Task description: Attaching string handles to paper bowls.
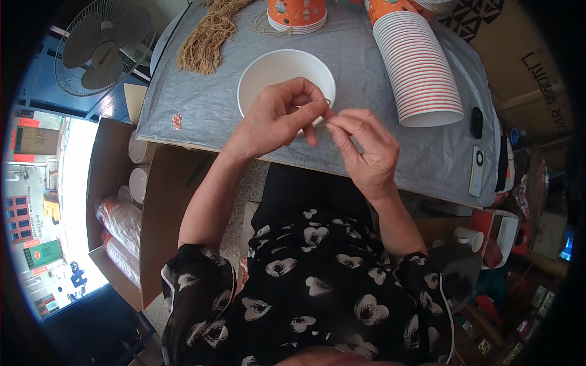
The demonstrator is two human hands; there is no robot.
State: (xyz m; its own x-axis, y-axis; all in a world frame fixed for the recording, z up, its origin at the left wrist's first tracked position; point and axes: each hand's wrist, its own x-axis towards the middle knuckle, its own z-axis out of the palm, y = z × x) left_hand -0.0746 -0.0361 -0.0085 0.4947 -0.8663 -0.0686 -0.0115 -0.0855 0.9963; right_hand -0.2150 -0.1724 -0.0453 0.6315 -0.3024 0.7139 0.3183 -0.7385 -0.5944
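Note:
Both of my hands meet above the near edge of the grey-covered table. My left hand is closed, with thumb and forefinger pinching a thin tan string that loops up at the fingertips. Right beside it, my right hand is closed in a pinch at the same spot, apparently on the string too; its exact hold is too small to make out. Behind and partly under the left hand sits a white round bowl. No contents show in its visible part.
A long stack of paper bowls lies at right, near a black object and a phone. Tan cords and an orange patterned bowl stack are behind. A cardboard box stands left, below a fan.

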